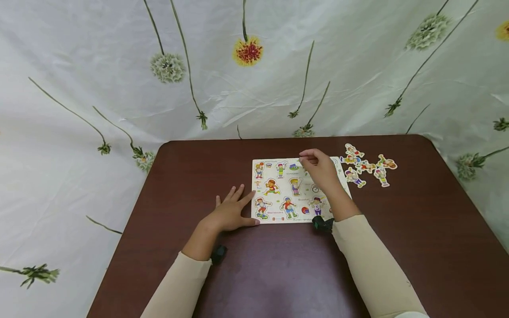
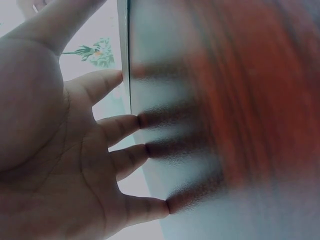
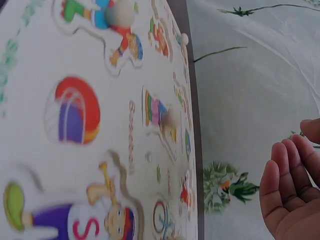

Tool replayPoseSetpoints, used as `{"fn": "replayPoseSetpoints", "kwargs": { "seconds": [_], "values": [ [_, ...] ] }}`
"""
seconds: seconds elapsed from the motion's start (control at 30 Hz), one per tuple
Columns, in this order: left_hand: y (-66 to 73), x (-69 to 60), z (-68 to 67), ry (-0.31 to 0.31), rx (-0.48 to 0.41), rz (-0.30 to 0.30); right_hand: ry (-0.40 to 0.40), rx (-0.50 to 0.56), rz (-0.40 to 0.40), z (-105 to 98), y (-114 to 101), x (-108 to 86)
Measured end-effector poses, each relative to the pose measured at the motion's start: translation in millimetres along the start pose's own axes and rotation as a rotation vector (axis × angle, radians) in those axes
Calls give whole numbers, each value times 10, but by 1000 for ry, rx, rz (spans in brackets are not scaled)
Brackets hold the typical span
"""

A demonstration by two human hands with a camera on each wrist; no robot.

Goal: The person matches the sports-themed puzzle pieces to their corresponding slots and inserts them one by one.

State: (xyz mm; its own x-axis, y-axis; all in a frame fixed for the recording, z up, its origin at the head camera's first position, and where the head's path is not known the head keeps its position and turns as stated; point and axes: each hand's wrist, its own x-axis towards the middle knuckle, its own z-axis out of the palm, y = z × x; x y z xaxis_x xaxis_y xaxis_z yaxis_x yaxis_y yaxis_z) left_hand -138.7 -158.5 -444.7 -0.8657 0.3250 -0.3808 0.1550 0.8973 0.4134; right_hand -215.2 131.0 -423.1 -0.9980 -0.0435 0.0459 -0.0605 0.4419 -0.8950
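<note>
Cream sleeves [image 1: 375, 265], left hand [image 1: 231, 213] splayed against board [image 1: 285, 189], right hand [image 1: 323, 171] loosely curled above

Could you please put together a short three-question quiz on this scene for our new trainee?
1. True or false: in the head view, the loose pieces lie to the right of the puzzle board.
2. How are the fingers of the left hand placed? a) Curled into a fist; b) Spread, at the board's left edge; c) Wrapped around a loose piece.
3. Which letter is printed on the cartoon player nearest the bottom of the right wrist view?

Key: 1. True; 2. b; 3. S.
</note>
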Motion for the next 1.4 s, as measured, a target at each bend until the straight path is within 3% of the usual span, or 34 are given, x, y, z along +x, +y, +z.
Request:
{"fn": "replayPoseSetpoints", "kwargs": {
  "seconds": [0.37,0.63,0.73,1.13,1.4],
  "values": [
    [-9,-5,-27,10,-3,4,114,-110,66,-573,340,-101],
    [-2,-7,-33,5,-8,9,164,-168,174,-865,529,-166],
    [-2,-6,-34,4,-11,8,140,-238,190,-937,594,-168],
    [13,-10,-22,4,-3,10,-52,-563,99,-1081,789,-143],
    [24,-17,-23,3,-6,11,-134,-612,71,-1101,805,-113]
  ]
}}
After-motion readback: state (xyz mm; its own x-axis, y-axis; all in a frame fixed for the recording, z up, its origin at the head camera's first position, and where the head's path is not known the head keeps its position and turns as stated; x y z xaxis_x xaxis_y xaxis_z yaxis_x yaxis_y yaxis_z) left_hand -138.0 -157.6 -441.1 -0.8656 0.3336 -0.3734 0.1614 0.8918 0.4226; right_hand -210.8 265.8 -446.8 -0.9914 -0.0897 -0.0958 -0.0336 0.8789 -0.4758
